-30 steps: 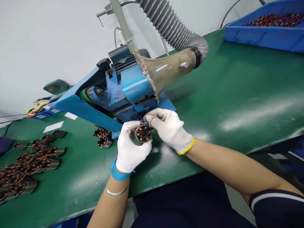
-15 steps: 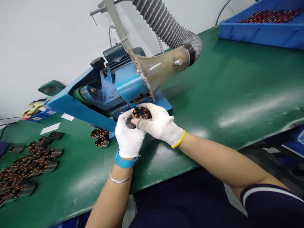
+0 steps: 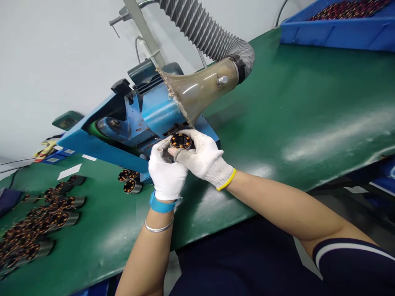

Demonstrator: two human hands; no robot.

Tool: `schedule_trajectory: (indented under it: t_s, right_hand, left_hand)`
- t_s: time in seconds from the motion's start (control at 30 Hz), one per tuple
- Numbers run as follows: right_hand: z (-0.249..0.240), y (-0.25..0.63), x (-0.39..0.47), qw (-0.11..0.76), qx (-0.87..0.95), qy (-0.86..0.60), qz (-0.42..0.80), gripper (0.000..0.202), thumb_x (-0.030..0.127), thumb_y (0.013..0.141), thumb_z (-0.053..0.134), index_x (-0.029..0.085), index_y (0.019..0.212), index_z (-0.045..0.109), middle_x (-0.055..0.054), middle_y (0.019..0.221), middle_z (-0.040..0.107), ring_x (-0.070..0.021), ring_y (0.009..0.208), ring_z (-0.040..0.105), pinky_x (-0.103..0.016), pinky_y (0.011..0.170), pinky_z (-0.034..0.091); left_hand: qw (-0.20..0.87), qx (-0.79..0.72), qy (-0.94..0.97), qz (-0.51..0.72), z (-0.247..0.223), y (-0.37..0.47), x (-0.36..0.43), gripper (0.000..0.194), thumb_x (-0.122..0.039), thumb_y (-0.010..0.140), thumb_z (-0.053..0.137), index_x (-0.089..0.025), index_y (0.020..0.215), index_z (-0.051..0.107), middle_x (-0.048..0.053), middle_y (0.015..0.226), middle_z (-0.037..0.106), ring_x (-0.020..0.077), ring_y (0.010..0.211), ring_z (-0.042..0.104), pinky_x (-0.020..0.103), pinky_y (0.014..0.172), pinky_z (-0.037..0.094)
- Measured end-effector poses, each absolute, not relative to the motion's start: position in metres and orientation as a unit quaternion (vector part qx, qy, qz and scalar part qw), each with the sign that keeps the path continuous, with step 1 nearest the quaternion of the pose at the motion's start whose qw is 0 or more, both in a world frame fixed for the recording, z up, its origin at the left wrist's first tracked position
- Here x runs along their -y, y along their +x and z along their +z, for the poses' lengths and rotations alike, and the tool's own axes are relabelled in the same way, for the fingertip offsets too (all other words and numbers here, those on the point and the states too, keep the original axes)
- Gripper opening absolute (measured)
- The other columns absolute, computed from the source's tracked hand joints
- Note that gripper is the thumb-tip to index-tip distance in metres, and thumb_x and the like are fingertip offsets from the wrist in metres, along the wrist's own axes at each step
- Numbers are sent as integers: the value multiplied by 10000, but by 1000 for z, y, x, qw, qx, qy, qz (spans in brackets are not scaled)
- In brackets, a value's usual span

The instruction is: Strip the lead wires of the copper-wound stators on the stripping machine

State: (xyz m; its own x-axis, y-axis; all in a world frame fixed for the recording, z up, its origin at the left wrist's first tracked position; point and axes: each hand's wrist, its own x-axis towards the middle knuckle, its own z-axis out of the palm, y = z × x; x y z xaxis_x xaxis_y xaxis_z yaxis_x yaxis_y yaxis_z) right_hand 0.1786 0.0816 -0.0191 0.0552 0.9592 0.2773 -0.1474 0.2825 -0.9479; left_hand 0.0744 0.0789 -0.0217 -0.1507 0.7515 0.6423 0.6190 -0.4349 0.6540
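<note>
Both my hands wear white gloves and meet at the front of a blue belt sander-like machine (image 3: 162,109). Between them is a motor stator (image 3: 180,141), a dark ring with copper windings, its open face turned up toward me. My right hand (image 3: 203,158) grips it from the right, thumb across its near side. My left hand (image 3: 166,170) closes on its left side, the fingertips partly hidden; thin wire ends stick out there. A translucent suction hood (image 3: 200,88) opens just beyond the stator.
Several more stators (image 3: 133,186) stand by the machine's base, and a large group of stators (image 3: 40,222) covers the table's left. A grey ribbed hose (image 3: 210,31) rises from the hood. At the back right sits a blue bin (image 3: 336,35) of small reddish parts.
The whole view has shifted slightly, so the machine appears a little further left. My hands keep their hold on the stator, which stays at the machine's front.
</note>
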Motion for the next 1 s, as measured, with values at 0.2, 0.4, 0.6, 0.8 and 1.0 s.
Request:
schedule_trajectory:
  t_s: [0.2, 0.4, 0.6, 0.8, 1.0]
  right_hand:
    - [-24, 177, -78, 608, 549, -412, 399, 436, 330, 668, 775, 156, 1044, 640, -69, 1033, 694, -199, 966, 666, -345, 908, 551]
    - [-28, 187, -61, 521, 738, -339, 263, 728, 568, 645, 776, 142, 1208, 599, -117, 1124, 630, -257, 1018, 642, -393, 897, 542]
    - [-18, 197, -64, 497, 813, -248, 177, 706, 465, 720, 713, 153, 1322, 516, -131, 1197, 623, -255, 1056, 642, -354, 861, 556]
    - [-17, 198, -65, 400, 887, -177, 149, 707, 157, 714, 513, 190, 1415, 419, -102, 1380, 570, -231, 1193, 600, -345, 912, 536]
    - [-17, 195, -58, 393, 886, -223, 108, 543, 159, 767, 476, 168, 1300, 579, -119, 1117, 698, -245, 896, 685, -381, 748, 562]
  left_hand:
    - [79, -503, 660, 553, -23, 71, -69, 402, -327, 680, 758, -196, 1006, 563, 35, 966, 667, 203, 946, 655, 384, 933, 517]
    - [127, -477, 659, 568, -35, 46, -49, 604, -461, 582, 844, -220, 1002, 482, 35, 1000, 596, 195, 936, 642, 376, 882, 531]
    - [254, -506, 624, 538, -29, 40, -41, 515, -318, 623, 821, -230, 981, 461, 11, 944, 615, 166, 841, 657, 348, 790, 556]
    - [297, -485, 669, 478, -20, 40, -38, 562, -174, 626, 768, -208, 1106, 478, 77, 1070, 661, 228, 1004, 669, 401, 914, 546]
    - [347, -491, 668, 439, -19, 33, -40, 435, -234, 667, 769, -183, 1039, 550, 87, 982, 701, 253, 939, 695, 403, 845, 579]
